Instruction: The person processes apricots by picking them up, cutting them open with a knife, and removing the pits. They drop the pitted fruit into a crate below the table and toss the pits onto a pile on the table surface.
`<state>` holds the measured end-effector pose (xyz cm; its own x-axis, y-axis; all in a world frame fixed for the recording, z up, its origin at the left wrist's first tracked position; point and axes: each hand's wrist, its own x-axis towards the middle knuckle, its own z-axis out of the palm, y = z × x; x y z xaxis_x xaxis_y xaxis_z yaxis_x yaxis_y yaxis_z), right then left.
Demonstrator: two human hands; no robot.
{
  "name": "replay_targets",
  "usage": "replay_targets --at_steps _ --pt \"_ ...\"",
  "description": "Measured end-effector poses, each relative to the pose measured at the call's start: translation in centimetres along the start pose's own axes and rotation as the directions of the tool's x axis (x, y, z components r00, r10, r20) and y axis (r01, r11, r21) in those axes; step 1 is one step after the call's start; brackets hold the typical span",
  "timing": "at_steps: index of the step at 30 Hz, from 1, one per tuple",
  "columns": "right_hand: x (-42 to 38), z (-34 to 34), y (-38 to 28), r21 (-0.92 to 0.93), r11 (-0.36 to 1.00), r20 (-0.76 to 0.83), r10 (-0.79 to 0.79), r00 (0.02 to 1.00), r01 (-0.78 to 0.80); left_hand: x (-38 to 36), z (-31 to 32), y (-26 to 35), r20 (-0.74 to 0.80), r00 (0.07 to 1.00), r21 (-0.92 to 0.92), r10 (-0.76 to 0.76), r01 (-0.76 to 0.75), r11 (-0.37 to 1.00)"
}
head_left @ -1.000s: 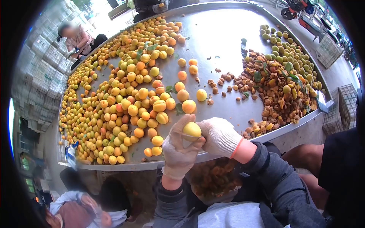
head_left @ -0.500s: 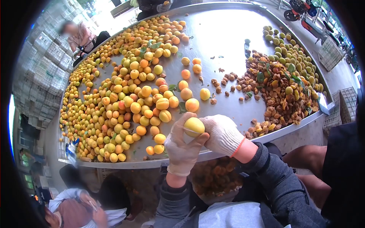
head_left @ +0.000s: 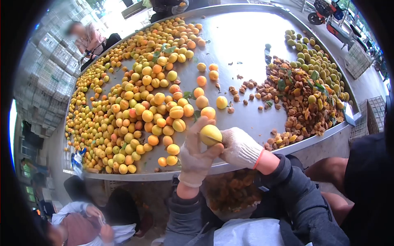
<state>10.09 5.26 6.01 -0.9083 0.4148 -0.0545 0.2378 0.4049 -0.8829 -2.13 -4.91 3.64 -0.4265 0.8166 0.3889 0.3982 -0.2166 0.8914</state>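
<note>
My left hand [head_left: 197, 153], in a pale glove, holds a yellow apricot [head_left: 211, 135] between thumb and fingers above the near edge of the metal table [head_left: 262, 123]. A dark line runs across the lower part of the fruit. Against its right side is my right hand [head_left: 240, 146], in a white knitted glove, with its fingers closed; whatever they grip is hidden. Many loose apricots [head_left: 135, 110] cover the table to the left. Just beyond my left hand lies an orange apricot [head_left: 208, 112].
Brown pits and scraps [head_left: 299, 98] are heaped on the right, beside greenish fruit [head_left: 316, 57]. A container of orange pieces [head_left: 234, 190] stands below the table edge. Co-workers sit at far left [head_left: 88, 39] and lower left [head_left: 82, 223]. Crates [head_left: 375, 112] stand at right.
The apricot in my left hand has turned slightly, and a dark line now shows across it where a pale line was. Both hands have shifted only a little.
</note>
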Motion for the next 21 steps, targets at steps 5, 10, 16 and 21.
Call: replay_targets --at_steps 5,10,16,21 --pt "-0.2 0.6 0.0 -0.157 0.987 -0.118 0.016 0.993 -0.035 -0.4 1.3 0.5 -0.002 0.955 -0.490 -0.297 0.258 0.833" --pt "0.0 0.8 -0.5 -0.309 0.947 -0.226 0.022 0.974 -0.093 -0.2 0.4 -0.3 -0.044 0.999 0.061 0.003 0.000 0.998" --pt "0.2 -0.4 1.1 0.031 0.999 0.079 -0.012 0.997 0.009 0.4 0.2 0.5 0.018 0.989 0.256 0.147 -0.146 0.955" --pt "-0.2 1.3 0.5 -0.132 0.990 -0.160 -0.075 0.984 0.054 -0.1 0.9 1.0 -0.063 0.976 -0.495 -0.209 0.151 0.856"
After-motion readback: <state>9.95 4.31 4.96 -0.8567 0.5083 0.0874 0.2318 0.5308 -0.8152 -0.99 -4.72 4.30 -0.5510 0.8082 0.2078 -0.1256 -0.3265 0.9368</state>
